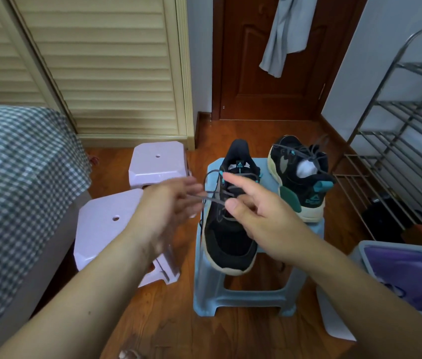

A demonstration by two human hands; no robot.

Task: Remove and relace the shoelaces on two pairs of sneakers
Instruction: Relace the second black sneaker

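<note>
Right hand pinches the grey lace over my near sneaker on the blue stool, left hand blurred, apparently spread; both sneakers remain laced, so I'm barely started.

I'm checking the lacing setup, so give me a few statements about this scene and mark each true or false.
1. Both sneakers sit on the blue stool. True.
2. The right hand pinches a grey lace of the near sneaker. True.
3. The far sneaker is red. False: it is black and cream.
4. The metal rack stands on the left. False: it stands on the right.
5. The left hand rests on a lilac stool. False: it is raised by the lace.
</note>
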